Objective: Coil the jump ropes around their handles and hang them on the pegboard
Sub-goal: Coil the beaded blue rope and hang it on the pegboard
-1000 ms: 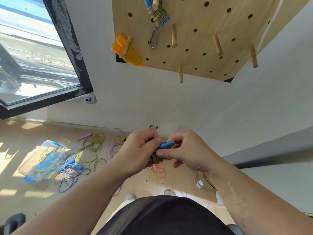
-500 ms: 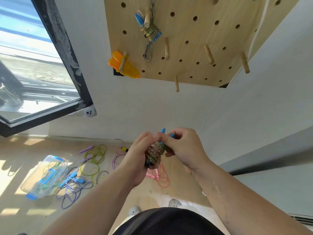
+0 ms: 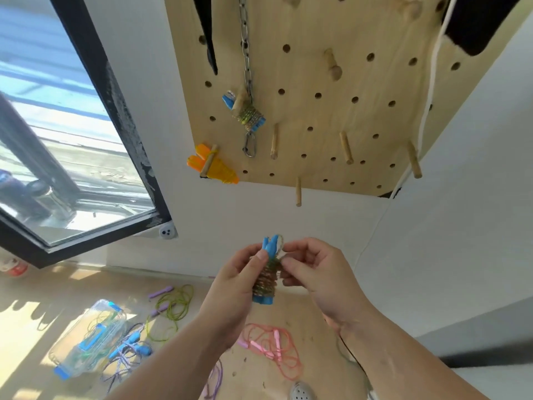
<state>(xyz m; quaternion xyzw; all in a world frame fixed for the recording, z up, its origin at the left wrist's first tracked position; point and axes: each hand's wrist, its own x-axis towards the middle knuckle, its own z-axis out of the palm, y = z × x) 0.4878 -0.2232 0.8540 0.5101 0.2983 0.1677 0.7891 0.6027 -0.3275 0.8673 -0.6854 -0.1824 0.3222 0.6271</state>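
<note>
Blue-handled, the coiled jump rope (image 3: 266, 272) sits at lower centre, the left hand (image 3: 240, 280) pinching its handles, the right hand (image 3: 311, 272) pinching the loose loop. It looks light with stiff handles and springy cord; hold across the coils. At lower left, a clear plastic box (image 3: 86, 339) on the floor holds tangled cords.

No text, label, brand or number can be read on anything here.

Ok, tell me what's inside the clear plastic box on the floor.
Through the clear plastic box with blue latches, thin greenish cord shows, loosely tangled. Whether handles or other ropes lie in it cannot be told; glare and the lid blur the rest. A blue-handled rope lies beside it, outside.
</note>
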